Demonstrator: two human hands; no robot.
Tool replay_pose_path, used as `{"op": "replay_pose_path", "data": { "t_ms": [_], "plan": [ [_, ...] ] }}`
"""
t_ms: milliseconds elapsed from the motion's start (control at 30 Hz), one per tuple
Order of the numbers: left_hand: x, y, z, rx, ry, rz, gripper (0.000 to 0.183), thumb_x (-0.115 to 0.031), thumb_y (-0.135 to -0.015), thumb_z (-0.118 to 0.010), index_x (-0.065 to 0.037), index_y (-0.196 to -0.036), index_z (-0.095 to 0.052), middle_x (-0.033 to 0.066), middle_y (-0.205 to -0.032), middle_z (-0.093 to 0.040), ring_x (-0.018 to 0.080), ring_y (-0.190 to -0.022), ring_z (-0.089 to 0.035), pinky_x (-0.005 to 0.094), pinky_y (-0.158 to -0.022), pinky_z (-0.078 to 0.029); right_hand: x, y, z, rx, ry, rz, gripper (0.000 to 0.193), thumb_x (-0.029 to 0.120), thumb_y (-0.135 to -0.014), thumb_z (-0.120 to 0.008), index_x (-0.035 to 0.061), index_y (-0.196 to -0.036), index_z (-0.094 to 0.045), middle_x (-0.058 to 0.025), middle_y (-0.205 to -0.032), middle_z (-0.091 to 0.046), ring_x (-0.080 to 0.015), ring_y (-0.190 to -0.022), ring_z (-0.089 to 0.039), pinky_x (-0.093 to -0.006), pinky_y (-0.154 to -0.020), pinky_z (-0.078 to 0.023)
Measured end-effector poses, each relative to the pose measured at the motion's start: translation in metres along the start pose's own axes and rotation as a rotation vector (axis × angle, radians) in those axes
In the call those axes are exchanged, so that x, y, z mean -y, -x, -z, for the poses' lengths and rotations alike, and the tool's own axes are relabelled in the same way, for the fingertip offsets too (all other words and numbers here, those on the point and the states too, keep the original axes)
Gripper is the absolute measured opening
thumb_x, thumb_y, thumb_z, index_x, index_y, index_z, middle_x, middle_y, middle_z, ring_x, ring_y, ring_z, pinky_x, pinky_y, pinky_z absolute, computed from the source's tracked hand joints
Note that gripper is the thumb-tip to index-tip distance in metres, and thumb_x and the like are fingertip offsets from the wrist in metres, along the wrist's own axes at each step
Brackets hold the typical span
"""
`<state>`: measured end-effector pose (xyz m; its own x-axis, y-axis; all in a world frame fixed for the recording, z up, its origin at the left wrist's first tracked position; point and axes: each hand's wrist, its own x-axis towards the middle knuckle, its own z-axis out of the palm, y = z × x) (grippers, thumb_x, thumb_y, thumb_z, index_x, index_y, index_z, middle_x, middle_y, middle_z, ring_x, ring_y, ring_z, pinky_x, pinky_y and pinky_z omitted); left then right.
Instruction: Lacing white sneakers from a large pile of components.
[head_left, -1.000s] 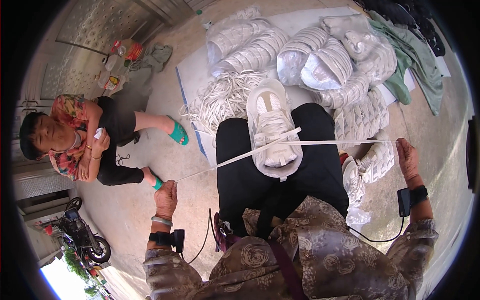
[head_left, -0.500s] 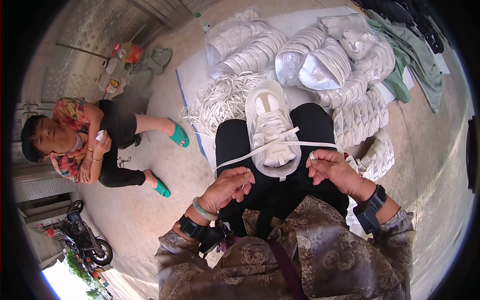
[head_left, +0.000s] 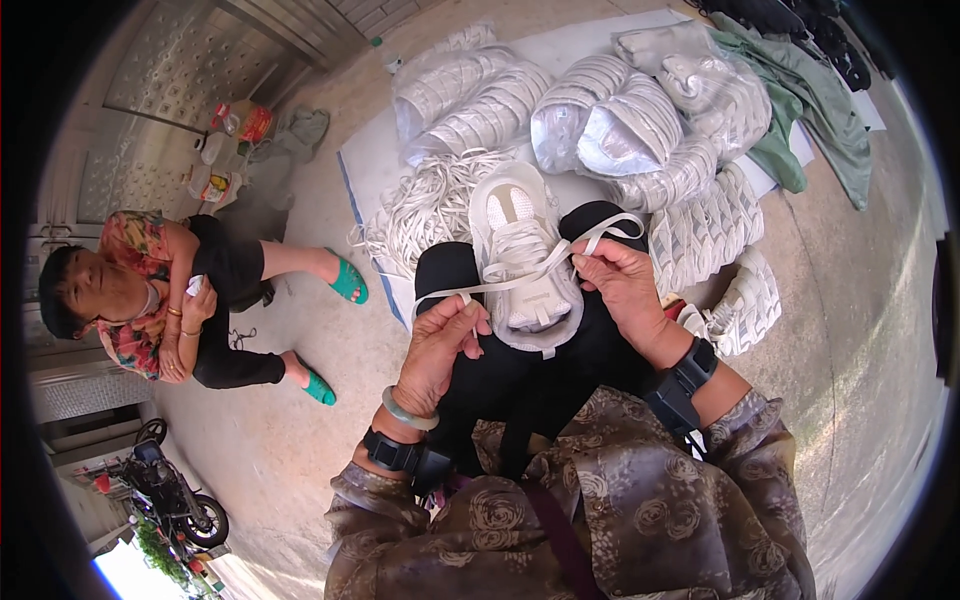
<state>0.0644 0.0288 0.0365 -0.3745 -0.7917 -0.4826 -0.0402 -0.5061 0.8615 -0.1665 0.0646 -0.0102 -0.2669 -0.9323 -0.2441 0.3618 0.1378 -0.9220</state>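
Observation:
A cream-white sneaker [head_left: 510, 310] rests between my black-trousered knees, toe pointing away from me. Its white shoelace [head_left: 548, 264] crosses over the tongue, with one end running to each side. My left hand [head_left: 438, 350] pinches the left end near the shoe's opening, fingers closed. On the other side, my right hand [head_left: 622, 290] grips the lace between thumb and forefinger close beside the shoe's upper. A loop of lace arcs above those fingers over my right knee.
Loose white laces [head_left: 425, 215] lie heaped beyond my left knee on a white sheet [head_left: 365, 165]. Plastic-wrapped bundles of pale shoe parts [head_left: 480, 100] and a green cloth [head_left: 845, 140] lie farther back. At left sits a person [head_left: 165, 290] in green slippers; a motorcycle [head_left: 165, 490] stands behind.
My right hand has moved left and away from me, up to the shoe, raising its lace into a loop. My left hand has shifted slightly left and away, still holding its end.

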Motion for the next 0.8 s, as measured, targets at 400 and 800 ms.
{"op": "replay_pose_path", "data": {
  "t_ms": [400,800],
  "plan": [
    [0.016,-0.006,-0.014,-0.104,0.200,-0.106,0.011,-0.009,-0.087,-0.060,0.000,-0.091,-0.064,0.0049,-0.072,-0.064,0.0060,-0.050,-0.050,0.0205,-0.053,-0.045,-0.005,0.001,-0.004,-0.057,-0.023,0.095,0.008,0.003,-0.083,-0.063,0.0008,-0.091,-0.064,0.0023,-0.072,-0.058,-0.0032,-0.062,-0.048,-0.0188,-0.056,-0.041],
    [0.026,-0.008,-0.006,-0.091,-0.036,-0.133,0.009,-0.007,-0.088,-0.057,0.000,-0.090,-0.063,0.0035,-0.071,-0.062,0.0050,-0.047,-0.047,0.0180,-0.045,-0.040,-0.007,0.000,-0.005,-0.045,-0.018,0.136,0.007,0.003,-0.083,-0.063,-0.0005,-0.089,-0.065,0.0036,-0.072,-0.058,-0.0030,-0.063,-0.048,-0.0189,-0.057,-0.041]
  ]
}}
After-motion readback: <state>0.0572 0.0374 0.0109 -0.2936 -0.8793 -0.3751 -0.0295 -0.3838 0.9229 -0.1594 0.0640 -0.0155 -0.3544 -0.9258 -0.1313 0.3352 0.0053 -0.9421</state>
